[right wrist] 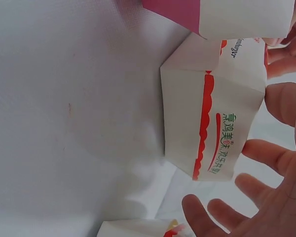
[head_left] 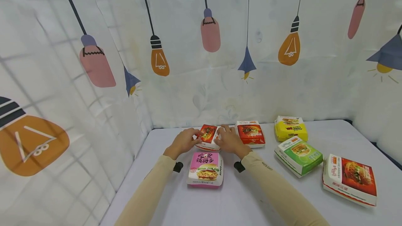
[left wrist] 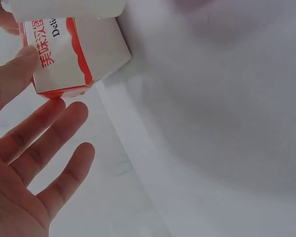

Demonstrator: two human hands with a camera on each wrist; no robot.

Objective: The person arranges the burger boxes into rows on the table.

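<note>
The red-and-white box (head_left: 207,133), at the far side of the table (head_left: 235,205) behind the pink box (head_left: 205,170), is pinched between thumb and fingers by the left hand (head_left: 183,141) and right hand (head_left: 231,142), and should be pressed lightly and evenly, lest it be dented

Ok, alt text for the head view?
A person's left hand and right hand touch a red burger box on a white table. Nearer lies a pink box; rightward, a yellow box, a green box and two more red boxes.
</note>
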